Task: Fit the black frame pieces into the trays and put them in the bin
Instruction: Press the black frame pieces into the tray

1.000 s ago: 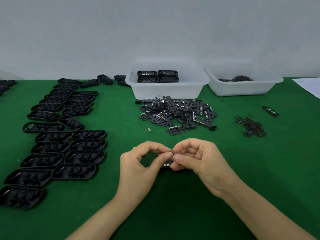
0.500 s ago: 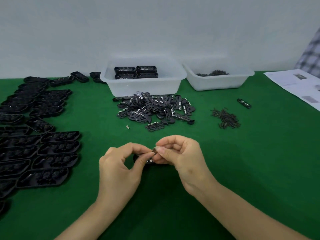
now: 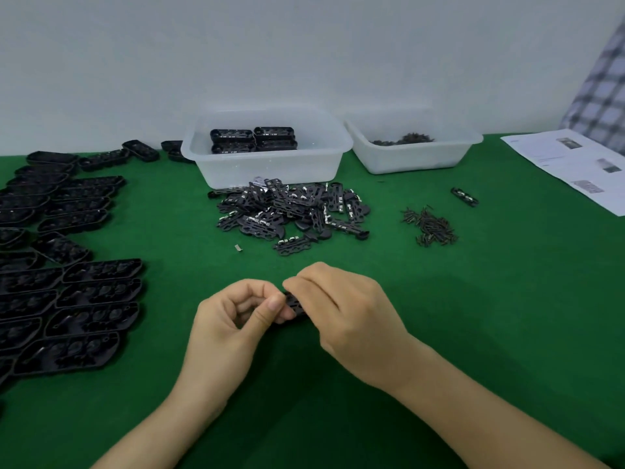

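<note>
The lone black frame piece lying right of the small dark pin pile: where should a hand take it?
Pinch the lone frame piece across its narrow width at mid-length, coming from above. It lies flat and apart on the green mat, both long edges free.

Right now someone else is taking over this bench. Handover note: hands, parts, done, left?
Left hand and right hand: both pinch one small black plastic frame piece above the green felt table.
Loose heap of black frame pieces lies in front of the clear plastic bin.
Done: a few stacked black trays sit in that bin.
Left: rows of open black trays on the table's left side; whether the held piece is seated in a tray cannot be told.
</note>
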{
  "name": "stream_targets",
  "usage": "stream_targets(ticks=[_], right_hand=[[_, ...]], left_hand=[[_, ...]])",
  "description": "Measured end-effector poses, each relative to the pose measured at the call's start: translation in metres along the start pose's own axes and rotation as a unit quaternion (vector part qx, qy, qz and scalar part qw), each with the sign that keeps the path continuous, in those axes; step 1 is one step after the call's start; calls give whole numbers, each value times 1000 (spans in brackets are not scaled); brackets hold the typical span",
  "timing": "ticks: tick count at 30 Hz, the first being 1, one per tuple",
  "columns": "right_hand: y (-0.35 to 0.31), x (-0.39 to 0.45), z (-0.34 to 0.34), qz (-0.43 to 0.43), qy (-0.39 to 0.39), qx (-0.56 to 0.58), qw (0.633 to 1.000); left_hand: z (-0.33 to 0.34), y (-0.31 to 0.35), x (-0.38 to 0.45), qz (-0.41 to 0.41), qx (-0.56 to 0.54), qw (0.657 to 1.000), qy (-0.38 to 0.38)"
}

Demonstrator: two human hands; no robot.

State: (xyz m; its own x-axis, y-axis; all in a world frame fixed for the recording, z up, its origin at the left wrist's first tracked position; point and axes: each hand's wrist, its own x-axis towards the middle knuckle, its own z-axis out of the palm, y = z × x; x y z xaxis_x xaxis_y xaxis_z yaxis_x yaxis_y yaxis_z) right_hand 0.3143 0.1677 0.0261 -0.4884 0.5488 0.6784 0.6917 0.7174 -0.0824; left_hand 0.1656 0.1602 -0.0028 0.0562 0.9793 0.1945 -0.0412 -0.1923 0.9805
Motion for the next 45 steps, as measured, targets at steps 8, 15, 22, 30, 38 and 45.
stream_targets(ticks=[8, 15, 22, 30, 38, 45], right_hand=[[-3, 0, -6, 36, -95, 54, 993], [80, 4, -14, 189, -59, -73, 977], [160, -31, -10, 347, -110, -179, 914], [72, -10, -12, 154, -109, 71, 979], [42, -23, 21, 183, -220, 106, 952], [43, -25, 24, 180, -206, 118, 955]], left_hand=[[-8, 4, -1, 189, 275, 943, 20], [-12, 1, -1, 169, 230, 957, 49], [-8, 4, 2, 144, 254, 954, 65], [-4, -2, 8, 120, 303, 945, 41], [0, -7, 20, 145, 391, 909, 9], [1, -9, 21, 130, 429, 894, -3]])
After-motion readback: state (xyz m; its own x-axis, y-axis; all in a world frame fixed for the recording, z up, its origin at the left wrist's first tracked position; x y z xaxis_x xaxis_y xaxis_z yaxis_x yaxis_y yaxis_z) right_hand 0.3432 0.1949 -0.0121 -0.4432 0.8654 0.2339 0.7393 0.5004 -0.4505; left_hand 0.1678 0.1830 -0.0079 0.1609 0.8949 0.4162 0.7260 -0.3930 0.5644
